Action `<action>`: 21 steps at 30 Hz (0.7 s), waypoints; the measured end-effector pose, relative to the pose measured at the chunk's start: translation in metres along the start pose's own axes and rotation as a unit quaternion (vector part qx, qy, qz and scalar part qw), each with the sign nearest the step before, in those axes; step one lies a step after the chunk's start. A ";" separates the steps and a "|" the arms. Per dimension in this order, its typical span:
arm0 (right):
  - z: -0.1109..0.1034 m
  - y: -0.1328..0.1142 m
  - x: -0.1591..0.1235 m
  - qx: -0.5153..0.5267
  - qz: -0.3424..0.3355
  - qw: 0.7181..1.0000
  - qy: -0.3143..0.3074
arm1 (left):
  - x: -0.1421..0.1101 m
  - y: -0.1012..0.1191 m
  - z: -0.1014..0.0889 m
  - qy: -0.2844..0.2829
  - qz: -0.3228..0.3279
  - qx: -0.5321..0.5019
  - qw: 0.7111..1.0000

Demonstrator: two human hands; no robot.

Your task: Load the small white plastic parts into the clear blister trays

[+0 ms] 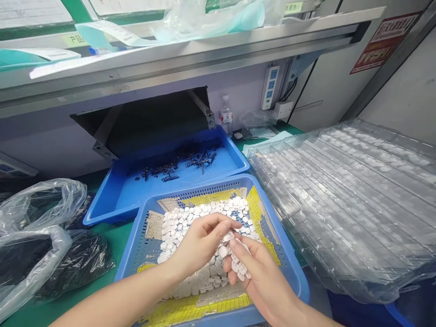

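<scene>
A blue perforated tray (pixel 292 268) lies in front of me, lined with yellow and grey paper and heaped with several small white plastic parts (pixel 197 218). My left hand (pixel 199 243) hovers over the heap, its thumb and fingers pinched on one white part. My right hand (pixel 262 277) is cupped palm up beside it, holding a small pile of the white parts against its fingers. The fingertips of both hands meet above the tray's middle.
A second blue tray (pixel 112 195) behind holds small dark metal parts (pixel 200 160). Stacked clear blister trays (pixel 347 190) fill the right side. Plastic bags with dark contents (pixel 41 245) lie at left. A water bottle (pixel 226 116) and a power strip (pixel 270 86) stand at the back.
</scene>
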State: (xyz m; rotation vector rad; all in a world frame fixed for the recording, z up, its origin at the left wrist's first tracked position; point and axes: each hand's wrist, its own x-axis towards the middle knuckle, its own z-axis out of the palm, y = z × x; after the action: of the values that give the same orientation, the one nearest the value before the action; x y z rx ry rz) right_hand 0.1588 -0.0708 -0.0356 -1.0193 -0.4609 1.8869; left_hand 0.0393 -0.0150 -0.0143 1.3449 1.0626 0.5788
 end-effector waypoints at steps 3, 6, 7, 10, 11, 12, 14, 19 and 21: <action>0.000 -0.001 0.000 0.012 -0.007 1.000 0.008 | 0.002 -0.002 0.000 -0.012 -0.013 -0.036 0.999; 0.000 -0.002 0.001 0.020 -0.009 0.999 0.024 | 0.004 -0.006 0.000 -0.021 -0.026 -0.088 0.996; 0.001 -0.002 0.001 0.022 -0.011 0.999 0.028 | 0.005 -0.007 0.000 -0.024 -0.027 -0.106 0.994; 0.001 -0.001 0.001 0.023 -0.019 0.999 0.026 | 0.006 -0.009 0.000 -0.032 -0.028 -0.141 0.989; 0.000 0.000 0.001 0.022 -0.020 0.999 0.024 | 0.006 -0.009 0.000 -0.034 -0.028 -0.140 0.989; 0.000 0.000 0.001 0.020 -0.021 0.999 0.022 | 0.006 -0.008 0.000 -0.035 -0.026 -0.132 0.990; -0.001 0.001 0.001 0.020 -0.021 0.999 0.019 | 0.006 -0.007 -0.001 -0.040 -0.017 -0.103 0.994; -0.003 0.001 0.001 0.035 -0.002 0.999 0.023 | 0.006 -0.005 -0.003 -0.049 0.060 -0.003 0.997; -0.003 0.000 0.001 0.049 0.006 0.998 0.027 | 0.007 -0.005 -0.006 -0.058 0.103 0.038 0.992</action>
State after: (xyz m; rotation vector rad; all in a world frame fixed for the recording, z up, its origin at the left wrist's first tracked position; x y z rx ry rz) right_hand 0.1613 -0.0704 -0.0379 -1.0080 -0.3288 1.8683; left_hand 0.0363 -0.0075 -0.0204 1.5477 0.8635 0.6093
